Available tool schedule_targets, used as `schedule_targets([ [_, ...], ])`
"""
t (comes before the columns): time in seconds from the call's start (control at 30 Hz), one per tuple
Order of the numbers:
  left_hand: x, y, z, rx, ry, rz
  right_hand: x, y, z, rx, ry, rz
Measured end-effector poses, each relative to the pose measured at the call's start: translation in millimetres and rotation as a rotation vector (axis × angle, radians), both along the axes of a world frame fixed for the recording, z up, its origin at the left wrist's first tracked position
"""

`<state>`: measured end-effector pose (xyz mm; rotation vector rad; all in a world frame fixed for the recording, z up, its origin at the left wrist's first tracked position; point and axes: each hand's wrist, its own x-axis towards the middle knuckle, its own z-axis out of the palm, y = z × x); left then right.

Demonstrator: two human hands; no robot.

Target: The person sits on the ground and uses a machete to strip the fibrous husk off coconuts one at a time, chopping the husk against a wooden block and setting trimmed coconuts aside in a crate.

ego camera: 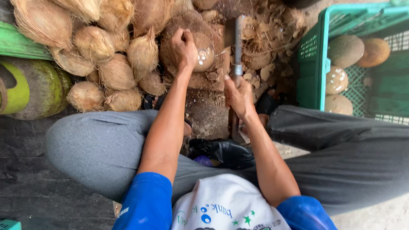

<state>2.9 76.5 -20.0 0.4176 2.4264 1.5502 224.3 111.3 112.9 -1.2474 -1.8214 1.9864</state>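
My left hand [184, 47] grips a brown husked coconut [200, 47] that rests on a wooden chopping block [208, 81], its trimmed end showing pale flesh. My right hand [238, 96] is closed round the handle of a big cleaver [237, 40], whose blade stands just right of the coconut, edge toward it. I sit with both knees spread, in grey trousers, and the block stands between my legs.
A heap of fibrous coconuts [102, 55] lies at the left, with husk scraps [272, 38] behind the block. A green plastic crate [313, 64] at the right holds several peeled coconuts [345, 51]. A green cylinder [34, 87] lies at far left; a black bag [221, 151] sits by my feet.
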Motion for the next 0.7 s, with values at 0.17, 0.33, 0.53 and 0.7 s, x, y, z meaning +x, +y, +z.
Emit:
schedule_targets([
  [0.17,-5.0,-5.5,2.6,-0.188,0.041,-0.072,7.2,7.9,2.6,0.066,0.341,-0.227],
  [0.33,-4.2,-0.3,1.8,-0.147,-0.002,-0.014,-6.2,-11.7,-7.7,0.173,0.078,0.056],
  [0.53,-7.0,-2.2,4.7,-0.292,0.070,0.007,-4.3,-6.6,-9.4,0.095,0.352,-0.123],
  [0.7,-1.1,-1.7,10.2,-0.337,-0.026,0.013,-11.1,-16.1,-12.0,0.173,0.055,-0.040],
])
